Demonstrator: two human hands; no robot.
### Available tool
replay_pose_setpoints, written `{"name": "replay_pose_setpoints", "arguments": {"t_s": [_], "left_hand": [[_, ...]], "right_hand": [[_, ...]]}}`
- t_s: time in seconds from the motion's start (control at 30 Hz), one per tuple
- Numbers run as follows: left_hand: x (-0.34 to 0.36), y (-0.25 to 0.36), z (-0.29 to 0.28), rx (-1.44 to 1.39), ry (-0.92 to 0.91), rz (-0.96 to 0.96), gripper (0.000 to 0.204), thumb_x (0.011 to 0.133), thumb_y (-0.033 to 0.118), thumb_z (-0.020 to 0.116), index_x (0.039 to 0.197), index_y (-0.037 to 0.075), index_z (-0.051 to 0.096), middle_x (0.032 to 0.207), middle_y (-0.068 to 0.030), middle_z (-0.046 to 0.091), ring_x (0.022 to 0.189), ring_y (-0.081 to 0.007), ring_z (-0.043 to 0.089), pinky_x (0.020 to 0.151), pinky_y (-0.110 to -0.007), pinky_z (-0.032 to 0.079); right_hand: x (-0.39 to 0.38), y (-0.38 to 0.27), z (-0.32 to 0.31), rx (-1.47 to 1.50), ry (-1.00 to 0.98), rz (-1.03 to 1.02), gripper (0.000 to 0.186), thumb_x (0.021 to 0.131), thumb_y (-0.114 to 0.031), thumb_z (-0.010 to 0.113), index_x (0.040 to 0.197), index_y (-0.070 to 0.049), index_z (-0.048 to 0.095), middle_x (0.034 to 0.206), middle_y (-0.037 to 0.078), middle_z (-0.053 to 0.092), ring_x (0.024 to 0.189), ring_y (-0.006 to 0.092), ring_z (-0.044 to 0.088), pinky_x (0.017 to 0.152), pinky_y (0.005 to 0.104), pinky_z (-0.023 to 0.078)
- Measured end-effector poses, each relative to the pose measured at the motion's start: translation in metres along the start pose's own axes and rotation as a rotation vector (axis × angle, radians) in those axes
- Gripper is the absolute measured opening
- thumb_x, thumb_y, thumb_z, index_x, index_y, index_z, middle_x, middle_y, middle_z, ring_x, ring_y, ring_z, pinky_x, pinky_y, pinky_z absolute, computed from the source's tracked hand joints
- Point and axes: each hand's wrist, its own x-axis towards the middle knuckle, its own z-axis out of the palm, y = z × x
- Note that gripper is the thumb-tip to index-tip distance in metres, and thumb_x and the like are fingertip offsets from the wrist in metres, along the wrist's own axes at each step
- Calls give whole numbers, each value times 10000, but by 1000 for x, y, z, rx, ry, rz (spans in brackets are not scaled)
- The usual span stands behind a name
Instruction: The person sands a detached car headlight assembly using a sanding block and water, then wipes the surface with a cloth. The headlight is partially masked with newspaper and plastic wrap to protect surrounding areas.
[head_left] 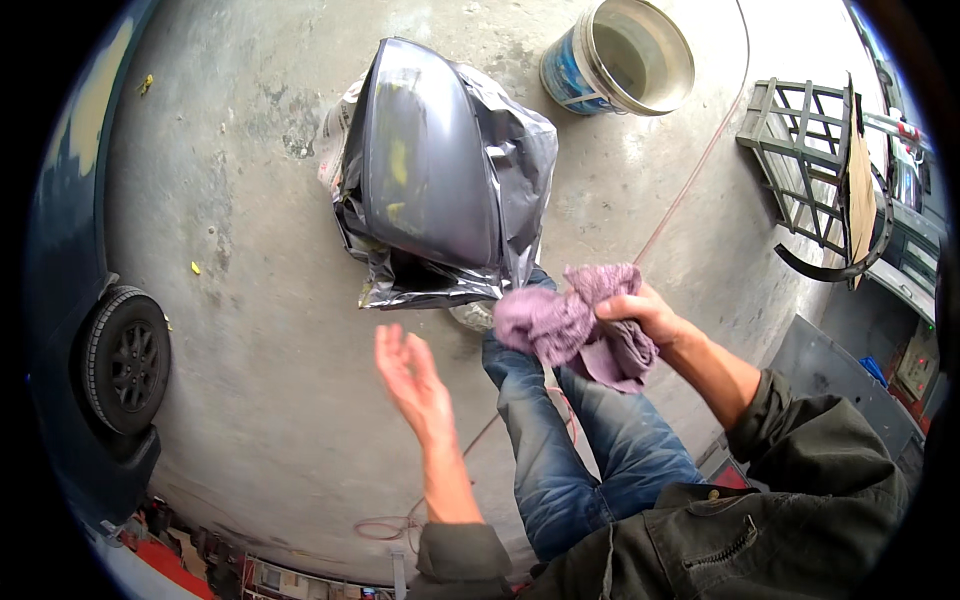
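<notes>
My right hand [640, 320] grips a crumpled purple cloth [585, 320], held above my jeans at the centre right. My left hand [408, 372] is open and holds nothing, its fingers loosely curved and apart, to the left of the cloth. Beyond both hands, a dark grey curved panel [420, 150] with pale yellow patches rests on crumpled dark silver sheeting [520, 160]. What supports the sheeting underneath is mostly hidden.
A bucket [565, 65] stands at the back. A slatted rack [790, 130] with cardboard and a black curved strip [820, 270] stands right. A vehicle with a wheel [125, 360] borders the left. Hoses [700, 160] cross the concrete floor [230, 200].
</notes>
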Motion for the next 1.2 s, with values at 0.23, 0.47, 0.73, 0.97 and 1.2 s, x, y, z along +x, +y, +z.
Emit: {"name": "replay_pose_setpoints", "arguments": {"t_s": [0.23, 0.47, 0.73, 0.97, 1.2], "left_hand": [[-84, 18, 17, -552, -431, -208, 507, 918, 120, 749, 1344, -33, 522, 1239, -97, 646, 1097, -164, 632, 1002, -303, 471], [-100, 50, 29, -648, -543, -363, 329, 879, 73, 767, 1160, -21, 624, 1057, -55, 692, 985, -134, 657, 878, -291, 521], [-83, 68, 25, -163, -816, -17, 405, 883, 107, 755, 1249, -18, 636, 1155, -95, 688, 1037, -202, 663, 911, -361, 536], [4, 75, -22, 418, 0, 417, 308, 993, 127, 620, 1276, 12, 651, 1301, -138, 614, 1106, -197, 612, 917, -329, 516], [82, 113, 34, 1038, 23, 1013, 452, 981, 513, 564, 1348, 264, 651, 1599, -156, 315, 1398, -380, 333, 1126, -555, 302]], "right_hand": [[2, 57, 20, 556, -105, 190, 467, 935, -200, 635, 1342, 11, 544, 1243, 160, 660, 1122, 263, 649, 1044, 402, 488], [-12, 64, 22, 405, 30, 71, 656, 991, -412, 602, 1480, -20, 411, 1395, 145, 564, 1247, 245, 580, 1094, 390, 452], [-16, 46, 6, 307, 2, 258, 536, 899, -164, 664, 1383, 14, 518, 1255, 135, 649, 1139, 225, 634, 1064, 367, 470], [9, 4, -4, 238, 210, 67, 437, 896, -116, 608, 1301, 43, 570, 1160, 141, 681, 1024, 215, 675, 956, 344, 536], [17, 16, -3, 228, 239, 66, 420, 897, -139, 605, 1275, 44, 597, 1147, 135, 689, 1034, 211, 668, 963, 345, 522]]}}
